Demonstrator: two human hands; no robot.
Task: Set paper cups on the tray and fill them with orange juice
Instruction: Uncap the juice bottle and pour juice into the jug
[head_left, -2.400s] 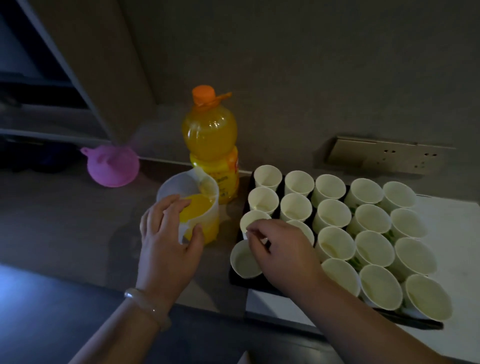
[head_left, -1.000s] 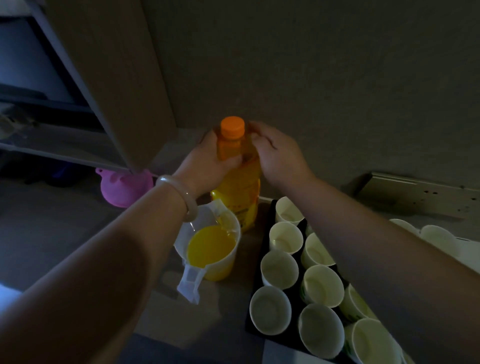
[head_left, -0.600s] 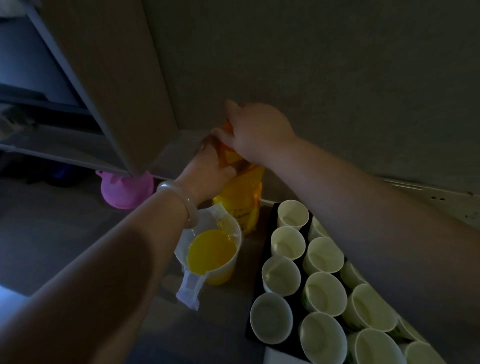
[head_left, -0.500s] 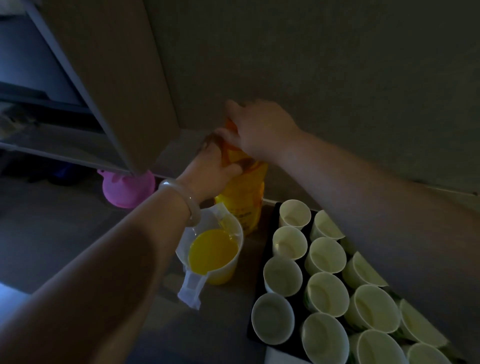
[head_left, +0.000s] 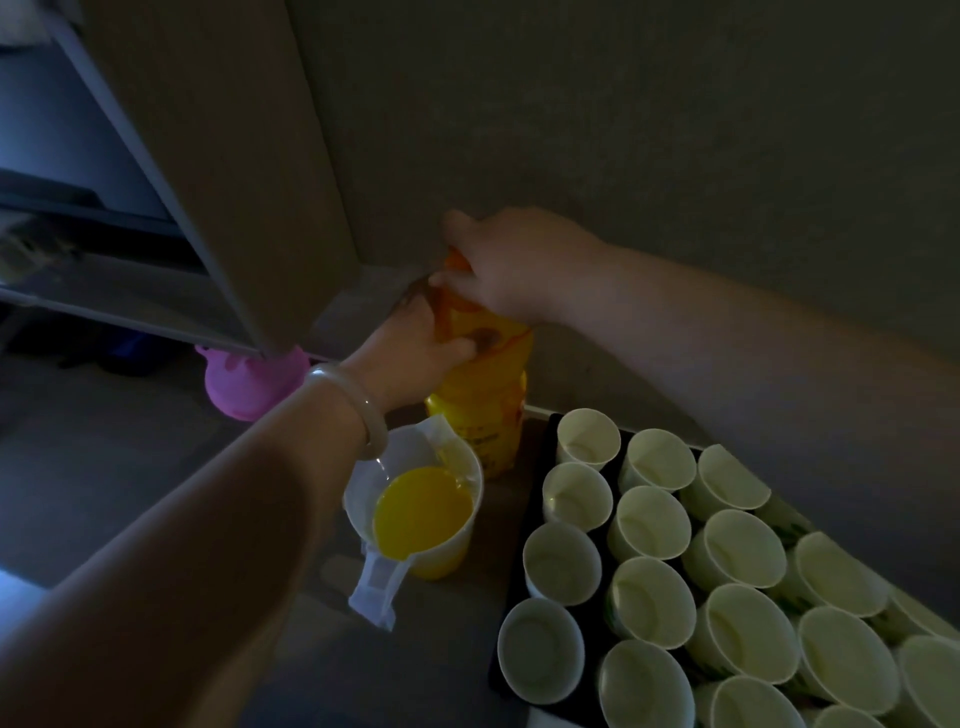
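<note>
Juice bottle (head_left: 480, 384) stands upright at the worktop's back edge, just behind the jug (head_left: 423, 512) and left of the cup tray (head_left: 546, 434); left hand (head_left: 415, 345) wraps its shoulder, right hand (head_left: 511, 265) closes over the cap directly above.

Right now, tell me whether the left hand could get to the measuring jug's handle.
Probably yes. The left hand grips the juice bottle, but the measuring jug stands just below that forearm, its handle unobstructed.

Bare forearms; pale bangle (head_left: 358, 410) on left wrist
</note>
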